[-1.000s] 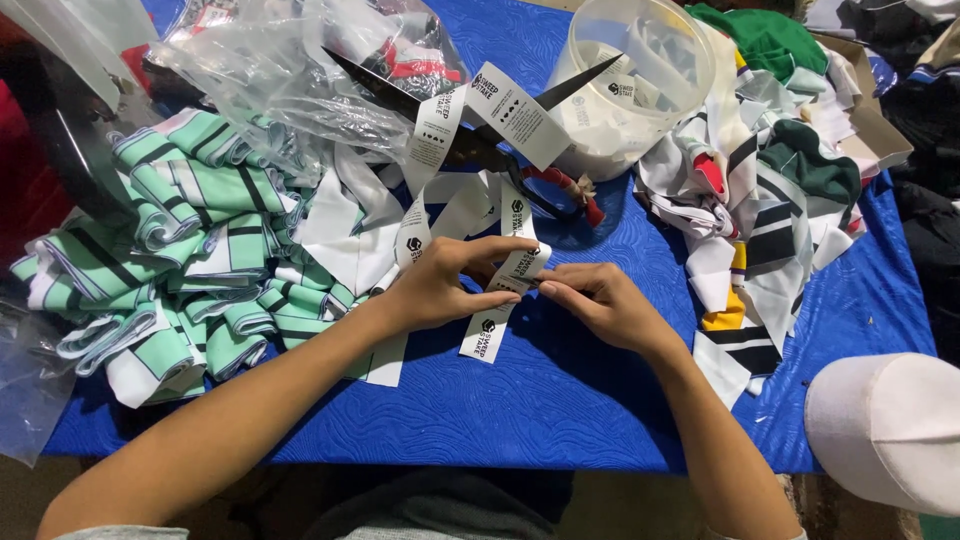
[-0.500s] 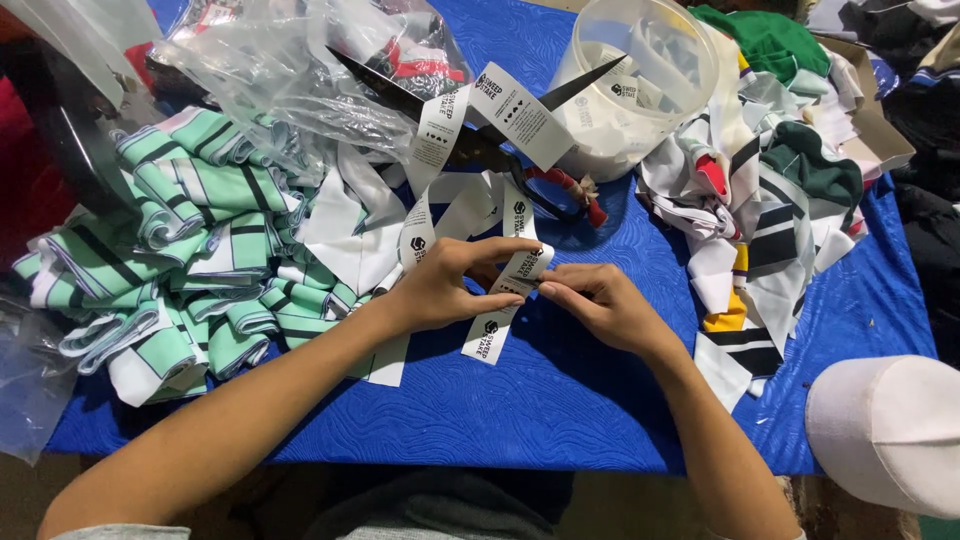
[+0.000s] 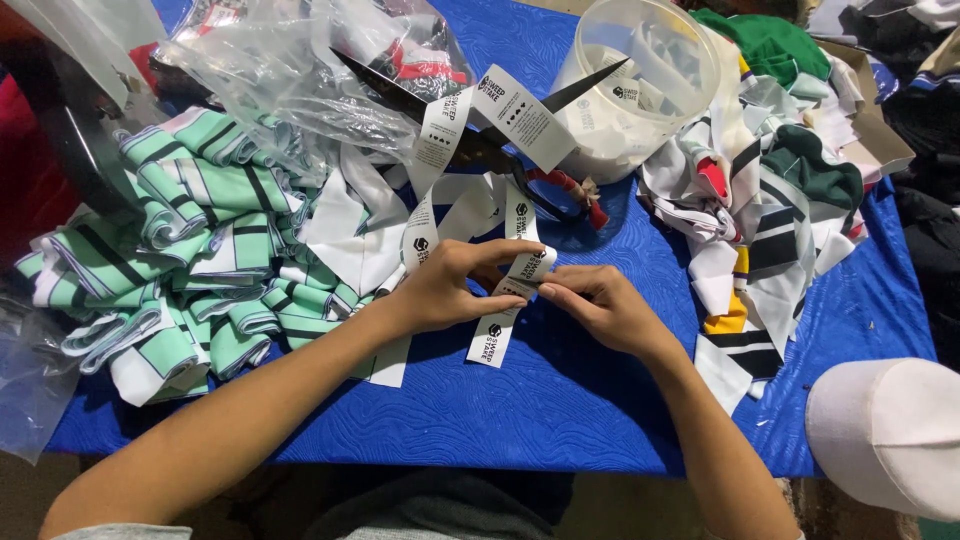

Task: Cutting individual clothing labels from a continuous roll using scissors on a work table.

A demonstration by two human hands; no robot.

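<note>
A white label strip with black print was pinched between the left hand and the right hand above the blue desk. Its long axis ran diagonally, from the upper end by the fingertips down and leftward to a free end hanging toward the desk. The middle of the strip was hidden under the fingers, both grips pressed together on it. Behind, more white label strips trailed from black scissors, the blades partly covered by two labels. A round translucent tub stood further back. Green-and-white striped fabric pieces were heaped at left beneath clear plastic bags. A white cap was cut off at lower right.
</note>
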